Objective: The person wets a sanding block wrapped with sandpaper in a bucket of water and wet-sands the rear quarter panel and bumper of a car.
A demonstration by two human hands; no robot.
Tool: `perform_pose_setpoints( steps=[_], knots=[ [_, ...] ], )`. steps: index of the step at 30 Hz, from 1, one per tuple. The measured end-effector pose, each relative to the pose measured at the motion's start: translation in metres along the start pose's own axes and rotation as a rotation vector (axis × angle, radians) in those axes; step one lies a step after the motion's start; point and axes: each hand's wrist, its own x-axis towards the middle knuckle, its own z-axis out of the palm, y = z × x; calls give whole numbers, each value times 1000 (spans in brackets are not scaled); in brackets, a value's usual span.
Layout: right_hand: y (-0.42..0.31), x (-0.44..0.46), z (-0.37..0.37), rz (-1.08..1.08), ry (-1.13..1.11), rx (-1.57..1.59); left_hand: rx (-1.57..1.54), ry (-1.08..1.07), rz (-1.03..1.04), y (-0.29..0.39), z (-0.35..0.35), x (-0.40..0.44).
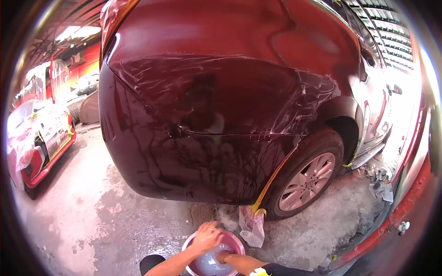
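Head view shows me the basin [236, 242] on the floor near the bumper [184, 172], presumably for reach, left hand [208, 236] above it, right hand [223, 256] in cloudy water [207, 264]; both hands' finger closure I cannot tell.

Basin [234, 241] before car [207, 101], right hand [223, 257] in basin

No legible txt, nos., brands or signs w/in view.

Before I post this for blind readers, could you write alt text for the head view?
A person's bare left hand is over a round pink basin of milky water, the right hand dipped inside. Beyond stands a dark red car with streaked panels and a silver-spoked wheel.
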Motion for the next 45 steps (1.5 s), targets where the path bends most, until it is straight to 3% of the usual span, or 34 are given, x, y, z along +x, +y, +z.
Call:
perform_pose_setpoints(
  steps=[3,5,6,7,8,9,10,11,14,17,20,22,24,26,27,29,31,35,38,42,45],
  knots=[
    [-64,-50,-109,72,-429,757,257,-125,-175,-36,3,-48],
    [-92,30,-88,-98,-915,-542,187,-159,-316,-66,17,-58],
    [-117,27,-134,-252,-750,-538,61,-289,-399,-79,19,-61],
    [-173,15,-195,-82,-601,-417,-19,-515,-543,-82,11,-56],
    [-153,16,-201,-211,-514,-386,-81,-692,-618,-97,31,-61],
    [-172,8,-243,-390,-296,-485,-188,-668,-718,-98,36,-64],
    [-212,4,-297,-355,-258,-629,-297,-641,-811,-97,41,-61],
    [-221,6,-340,-652,97,-623,-317,-638,-797,-95,40,-60],
    [-277,12,-471,-812,565,-994,-302,-580,-754,-96,40,-54],
    [-318,54,-546,-876,926,-1188,-221,-557,-758,-102,59,-58],
    [-354,100,-563,-962,1046,-1158,-262,-479,-748,-100,56,-60],
    [-357,92,-564,-913,979,-1179,-239,-530,-744,-100,54,-57],
    [-295,65,-584,-892,1034,-1151,-258,-564,-760,-98,49,-59],
    [-212,16,-615,-616,1128,-1168,-277,-677,-683,-119,58,-52],
    [-213,14,-616,-614,1127,-1182,-277,-807,-611,-126,61,-51],
    [-228,17,-610,-589,1235,-976,-235,-849,-570,-129,58,-40],
    [-270,57,-598,-793,1136,-1003,-199,-899,-542,-122,56,-39],
    [-383,135,-569,-1045,1039,-968,-255,-721,-633,-109,46,-46],
    [-362,118,-575,-1006,998,-1066,-283,-693,-660,-104,42,-53],
    [-242,44,-592,-840,999,-1192,-274,-758,-624,-110,33,-41],
    [-294,77,-566,-935,981,-1091,-276,-746,-587,-112,35,-43]
  ],
)
